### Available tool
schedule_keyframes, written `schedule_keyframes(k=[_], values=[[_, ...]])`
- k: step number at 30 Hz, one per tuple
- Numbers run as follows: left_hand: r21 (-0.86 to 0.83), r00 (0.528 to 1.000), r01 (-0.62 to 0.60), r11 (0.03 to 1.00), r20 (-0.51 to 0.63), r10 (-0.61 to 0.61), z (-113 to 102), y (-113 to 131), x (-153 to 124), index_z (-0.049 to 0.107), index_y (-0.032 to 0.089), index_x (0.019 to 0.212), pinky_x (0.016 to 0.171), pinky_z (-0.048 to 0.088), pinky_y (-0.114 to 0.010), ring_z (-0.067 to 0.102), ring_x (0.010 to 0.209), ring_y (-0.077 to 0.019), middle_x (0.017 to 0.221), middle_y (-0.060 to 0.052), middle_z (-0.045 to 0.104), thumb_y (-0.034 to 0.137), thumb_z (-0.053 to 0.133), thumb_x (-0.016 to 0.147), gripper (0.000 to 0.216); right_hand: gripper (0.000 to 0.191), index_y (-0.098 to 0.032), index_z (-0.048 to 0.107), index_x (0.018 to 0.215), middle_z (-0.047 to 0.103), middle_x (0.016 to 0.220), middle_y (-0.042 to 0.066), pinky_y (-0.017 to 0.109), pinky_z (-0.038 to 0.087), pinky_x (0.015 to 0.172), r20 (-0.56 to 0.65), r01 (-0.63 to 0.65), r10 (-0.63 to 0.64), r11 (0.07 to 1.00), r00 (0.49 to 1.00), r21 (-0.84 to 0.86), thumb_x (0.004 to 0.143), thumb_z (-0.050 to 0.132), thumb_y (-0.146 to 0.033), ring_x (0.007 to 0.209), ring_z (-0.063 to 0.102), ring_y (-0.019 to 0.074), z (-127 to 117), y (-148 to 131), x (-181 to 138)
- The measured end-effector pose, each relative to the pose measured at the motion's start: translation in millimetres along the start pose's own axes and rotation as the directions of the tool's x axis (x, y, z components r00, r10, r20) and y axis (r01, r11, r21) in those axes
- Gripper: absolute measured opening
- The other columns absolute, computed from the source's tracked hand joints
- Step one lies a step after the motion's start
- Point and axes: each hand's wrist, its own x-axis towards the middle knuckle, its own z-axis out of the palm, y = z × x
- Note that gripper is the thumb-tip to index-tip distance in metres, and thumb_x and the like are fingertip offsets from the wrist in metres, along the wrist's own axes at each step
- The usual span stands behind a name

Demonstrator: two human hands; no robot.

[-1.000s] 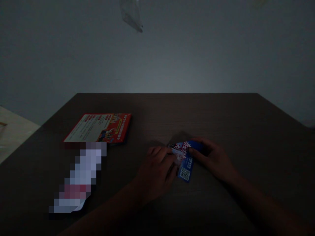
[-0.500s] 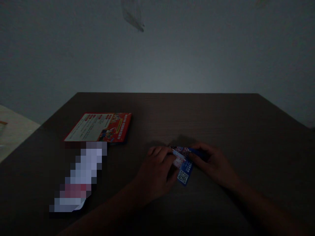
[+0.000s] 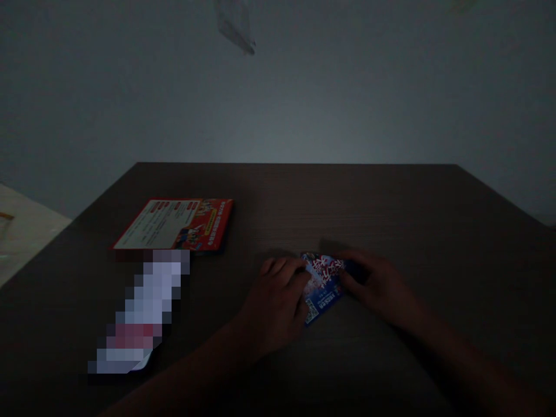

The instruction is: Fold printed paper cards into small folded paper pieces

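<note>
Fingers (image 3: pixel 284 269) of the left hand (image 3: pixel 275 301) lie bent on the left edge of a blue leaflet (image 3: pixel 322 285). The right hand (image 3: pixel 380 285) rests its fingertips (image 3: pixel 347 278) on the right corner — pressing or pinching, the dim light hides which. That leaflet lies flat on the table (image 3: pixel 391 208), between both hands. Well off to the left sits a pale sheet (image 3: pixel 141 313), and just beyond it a red flyer (image 3: pixel 176 225) — whether they touch is unclear.

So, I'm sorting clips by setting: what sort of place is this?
Probably a dim indoor room, perhaps a home or office: a dark wood-grain table stands before a plain wall, with a red leaflet and a blue leaflet on it.
</note>
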Motion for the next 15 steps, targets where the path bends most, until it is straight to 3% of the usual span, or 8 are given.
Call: schedule_keyframes(k=[5, 10, 15], values=[[0.02, 0.999, 0.025, 0.999, 0.038, -0.026, -1.3, -0.1, -0.3, 0.056, 0.018, 0.108, 0.099, 0.032, -0.045, 0.045, 0.115, -0.0265, 0.122, -0.01, 0.052, 0.012, 0.053, 0.074, 0.035, 0.024, -0.021, 0.066, 0.101, 0.062, 0.115, 0.009, 0.045, 0.044, 0.094, 0.022, 0.184, -0.183, 0.972, 0.983, -0.148, 0.079, 0.057, -0.019, 0.107, 0.057, 0.0255, 0.8, 2.7, 0.5], [0.028, 0.998, 0.028, 0.999, 0.05, -0.029, -1.3, -0.2, -0.2, 0.054, 0.018, 0.11, 0.098, 0.032, -0.047, 0.043, 0.117, -0.0275, 0.126, -0.01, 0.05, 0.012, 0.054, 0.074, 0.037, 0.035, -0.024, 0.064, 0.11, 0.064, 0.113, 0.008, 0.048, 0.042, 0.095, 0.099, 0.314, -0.302, 0.939, 0.948, -0.142, 0.077, 0.058, -0.014, 0.106, 0.057, 0.0254, 1.3, 0.7, 0.6], [0.051, 0.997, 0.028, 0.998, 0.073, -0.031, -1.2, 0.8, 0.7, 0.052, 0.019, 0.112, 0.1, 0.03, -0.049, 0.038, 0.123, -0.0284, 0.134, -0.01, 0.046, 0.013, 0.055, 0.073, 0.039, 0.035, -0.024, 0.064, 0.11, 0.063, 0.118, 0.007, 0.048, 0.042, 0.096, 0.138, 0.358, -0.338, 0.921, 0.931, -0.152, 0.077, 0.058, -0.013, 0.109, 0.056, 0.025, -0.5, -3.7, 0.5]])
